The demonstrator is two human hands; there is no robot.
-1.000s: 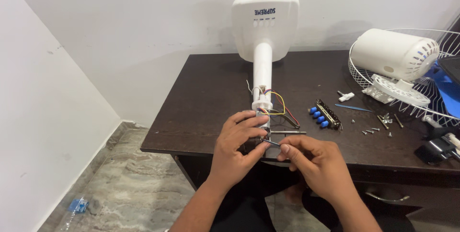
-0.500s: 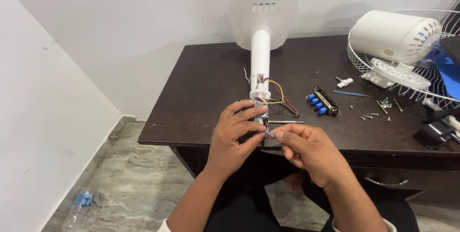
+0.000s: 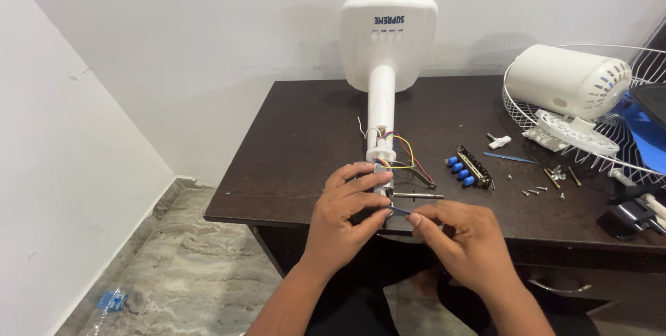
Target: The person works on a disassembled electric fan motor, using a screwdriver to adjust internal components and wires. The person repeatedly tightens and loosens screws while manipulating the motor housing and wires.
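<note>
The dark tabletop point(image 3: 305, 135) carries a table fan taken well apart. Its white base and stem point(image 3: 383, 79) lie along the tabletop with the base panel toward the wall and the open end of the stem toward the person. To the right, the wire guard point(image 3: 624, 148) holds the white motor housing point(image 3: 567, 80), already separated from the stem. Between them lie a black switch block with blue buttons point(image 3: 468, 167), a small white plastic piece point(image 3: 498, 142) and scattered screws point(image 3: 544, 187), so the dismantling looks largely done.

What remains open is the wiring at the stem's end. Coloured wires point(image 3: 402, 150) loop out there, with a thin metal rod point(image 3: 416, 196) lying just beside them. The left hand point(image 3: 343, 221) is clenched around the small part at the stem's lower end, at the near edge of the tabletop. The right hand point(image 3: 465, 239) pinches a thin blue wire point(image 3: 399, 210) between thumb and fingertip, its far end meeting the left hand's fingers. Judging from this, the wire work is mid-way; the guard, motor, switch block and screws all remain loose.
</note>
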